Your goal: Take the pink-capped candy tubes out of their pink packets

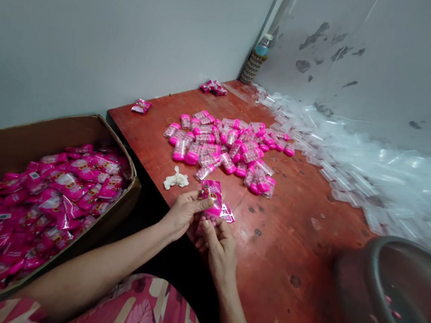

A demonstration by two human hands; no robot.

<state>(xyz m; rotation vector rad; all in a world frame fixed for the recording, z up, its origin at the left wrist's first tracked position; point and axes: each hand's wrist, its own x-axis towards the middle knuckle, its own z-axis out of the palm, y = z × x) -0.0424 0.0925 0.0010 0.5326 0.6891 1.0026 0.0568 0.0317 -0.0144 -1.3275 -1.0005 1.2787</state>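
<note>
Near the table's front edge, my left hand (183,215) pinches a shiny pink printed wrapper (211,188), with the thumb across its front. A small clear candy container (211,217) with a pink cap and pink candies inside sits at the wrapper's lower part. My right hand (222,247) grips that container's lower end between thumb and fingers. Whether the container is inside the wrapper or against it, I cannot tell. Another piece of pink and white printed wrapper (227,213) shows just behind the right fingers. Beyond both hands lies a heap of similar pink-capped containers (192,153).
An open cardboard box (132,170) full of pink packets (68,184) stands left. A white crumpled scrap (176,179) lies on the red table (260,267). Clear plastic pieces (361,168) are piled right, behind a dark basin (372,268). A bottle (263,44) stands in the far corner.
</note>
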